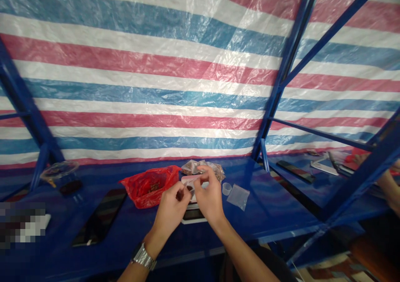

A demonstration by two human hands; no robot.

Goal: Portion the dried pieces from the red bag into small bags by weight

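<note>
Both my hands work close together above a small white scale [193, 216] at the table's front edge. My left hand [175, 199] is closed in a pinch on the edge of a small clear plastic bag [189, 181]. Pinching that same bag from the other side, my right hand [210, 194] has thumb and fingers bent together. The bag's contents are too small to make out. To the left lies an open red plastic bag [140, 195] with small brown pieces inside. Several filled clear bags [219, 170] sit just behind my hands.
Right of my hands are a small clear cup [226, 188] and a flat clear bag [238, 196]. A black phone [100, 218] lies left on the blue table [265, 209]. Blue metal posts [275, 90] rise before striped sheeting. At far right another person's arm [389, 190] shows.
</note>
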